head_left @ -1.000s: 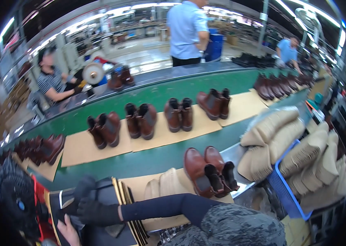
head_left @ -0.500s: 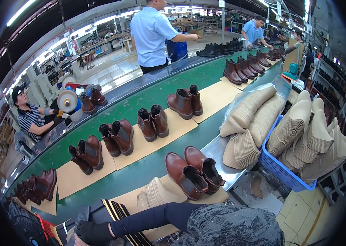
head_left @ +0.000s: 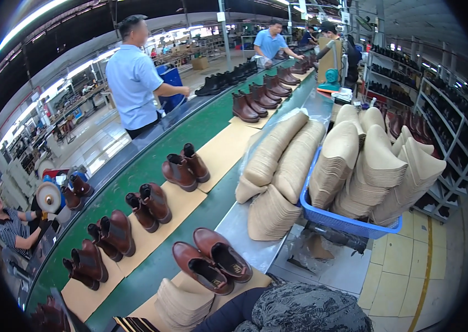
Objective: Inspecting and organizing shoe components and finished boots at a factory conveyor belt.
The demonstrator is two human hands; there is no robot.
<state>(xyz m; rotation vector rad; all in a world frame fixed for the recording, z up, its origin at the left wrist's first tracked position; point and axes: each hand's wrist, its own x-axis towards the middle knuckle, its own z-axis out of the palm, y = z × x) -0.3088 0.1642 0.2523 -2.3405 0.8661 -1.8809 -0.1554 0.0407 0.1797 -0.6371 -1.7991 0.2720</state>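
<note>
Neither of my hands is in view. A navy sleeve [head_left: 228, 311] crosses the lower edge beside dark patterned cloth [head_left: 311, 310], and the hand at its end is out of the picture. Nearest to the sleeve is a pair of brown ankle boots [head_left: 210, 260], toes pointing away to the upper left and openings toward me. Just left of them lies a fanned stack of tan shaped sheets [head_left: 181, 304] on tan board. Black and tan strips [head_left: 134, 323] show at the bottom edge.
Several pairs of brown boots [head_left: 151, 206] stand on tan sheets along a green conveyor [head_left: 134, 166]. To the right, stacked tan shaped sheets [head_left: 278, 149] lie in clear plastic, beside a full blue basket [head_left: 350, 221]. A co-worker in light blue [head_left: 131, 83] stands across the belt; another sits left [head_left: 15, 229].
My view has turned to the right, so the boots, conveyor and basket sit farther left in it. The black-gloved hand at the lower left has gone out of view.
</note>
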